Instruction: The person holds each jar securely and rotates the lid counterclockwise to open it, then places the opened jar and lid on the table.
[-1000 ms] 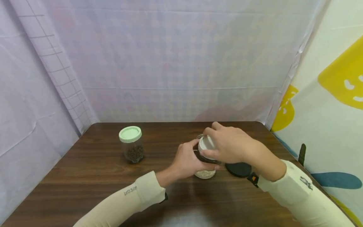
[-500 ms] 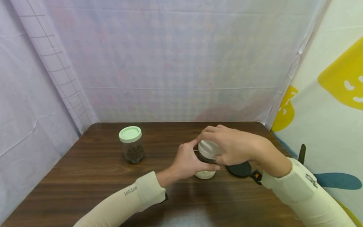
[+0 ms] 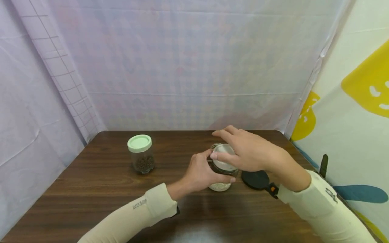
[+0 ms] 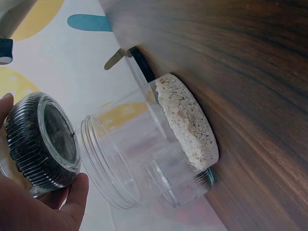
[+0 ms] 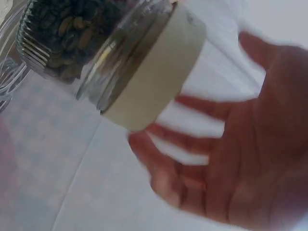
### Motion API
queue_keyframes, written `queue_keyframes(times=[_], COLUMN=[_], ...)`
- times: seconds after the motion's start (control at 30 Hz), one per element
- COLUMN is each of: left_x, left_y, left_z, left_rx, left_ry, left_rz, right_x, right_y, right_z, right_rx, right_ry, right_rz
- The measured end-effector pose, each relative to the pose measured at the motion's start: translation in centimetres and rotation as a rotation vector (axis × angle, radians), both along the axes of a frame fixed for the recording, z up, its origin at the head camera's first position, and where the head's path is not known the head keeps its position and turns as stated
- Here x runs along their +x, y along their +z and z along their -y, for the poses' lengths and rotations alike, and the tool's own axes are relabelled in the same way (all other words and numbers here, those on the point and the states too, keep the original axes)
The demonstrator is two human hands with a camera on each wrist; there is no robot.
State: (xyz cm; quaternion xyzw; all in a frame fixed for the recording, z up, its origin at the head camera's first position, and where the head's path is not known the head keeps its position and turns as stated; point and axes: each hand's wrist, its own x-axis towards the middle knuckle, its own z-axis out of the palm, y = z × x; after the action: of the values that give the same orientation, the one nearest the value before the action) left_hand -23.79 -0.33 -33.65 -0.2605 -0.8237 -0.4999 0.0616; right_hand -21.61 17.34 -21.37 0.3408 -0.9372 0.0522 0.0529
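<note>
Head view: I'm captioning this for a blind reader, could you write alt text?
Over a dark wooden table, the left hand grips a small jar while the right hand hovers, fingers spread, over its white lid. A green-lidded jar stands to the left, a black lid lies to the right.

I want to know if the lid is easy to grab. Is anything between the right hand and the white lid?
Nothing visible is. The right hand, fingers spread, is right beside the white lid of the small jar that the left hand holds.
</note>
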Motion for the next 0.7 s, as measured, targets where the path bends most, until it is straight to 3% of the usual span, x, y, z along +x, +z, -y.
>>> queue_keyframes(times=[0.13,0.27,0.47,0.7], left_x=[0.0,0.0,-0.2,-0.1], left_y=[0.0,-0.1,-0.1,0.0], left_z=[0.0,-0.1,-0.2,-0.1], left_rx=[-0.017,-0.019,-0.028,-0.015], left_ry=[0.003,0.014,-0.026,-0.025], left_rz=[0.002,-0.009,-0.121,-0.067], right_x=[0.1,0.2,0.0,0.0], right_y=[-0.2,-0.6,-1.5,-1.6], right_z=[0.7,1.2,1.5,1.4], right_rx=[0.021,0.104,0.151,0.131], right_ry=[-0.188,-0.257,-0.244,-0.166], right_rz=[-0.070,-0.080,-0.083,-0.061])
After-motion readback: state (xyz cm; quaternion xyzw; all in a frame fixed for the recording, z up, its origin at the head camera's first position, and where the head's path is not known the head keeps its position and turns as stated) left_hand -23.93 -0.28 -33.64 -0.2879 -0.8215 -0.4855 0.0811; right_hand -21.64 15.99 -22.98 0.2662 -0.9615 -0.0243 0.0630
